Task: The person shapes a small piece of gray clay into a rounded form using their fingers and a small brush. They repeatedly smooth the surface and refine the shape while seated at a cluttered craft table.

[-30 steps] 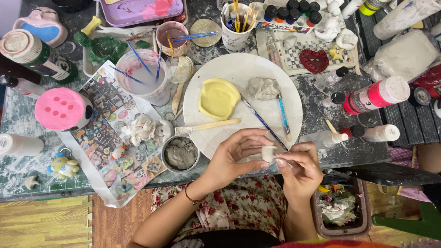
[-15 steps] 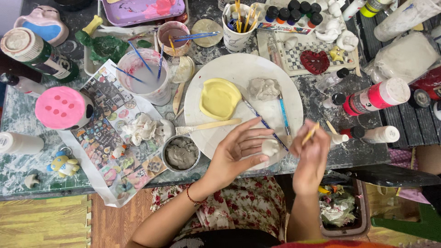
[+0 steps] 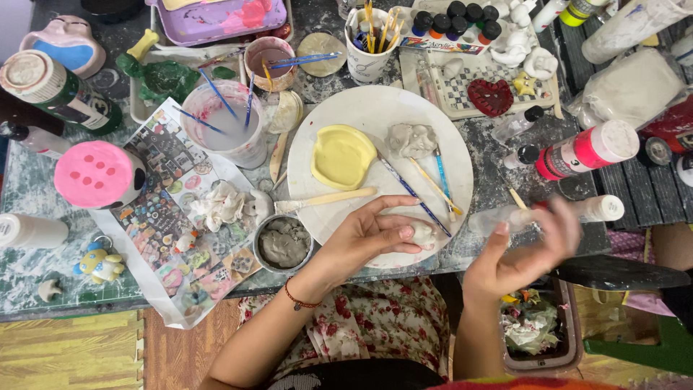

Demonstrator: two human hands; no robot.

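Clutter covers the desk (image 3: 43, 282) ahead of both hands, its marbled top crowded with paint and clay things. Largest of them is the round white plate (image 3: 375, 115), which lies just beyond the left hand (image 3: 361, 242); that hand rests over the plate's near edge. On the plate, past the left fingers, sit a yellow dish (image 3: 341, 155) and a grey clay lump (image 3: 410, 139), with thin brushes (image 3: 411, 193) slanting between them and the hand. A plastic cup of cloudy water (image 3: 225, 128) stands farther off to the left of the left hand, and a pink-topped bottle (image 3: 586, 148) lies beyond the right hand (image 3: 523, 253). Just to the left of the left hand's wrist is a small tin of grey clay (image 3: 283, 243).

The left hand curls loosely around a small pale clay piece (image 3: 422, 232), thumb and fingers pinching it above the plate's rim. The right hand is off to the side, past the desk's edge, fingers spread and blurred, palm open, holding nothing that can be made out.
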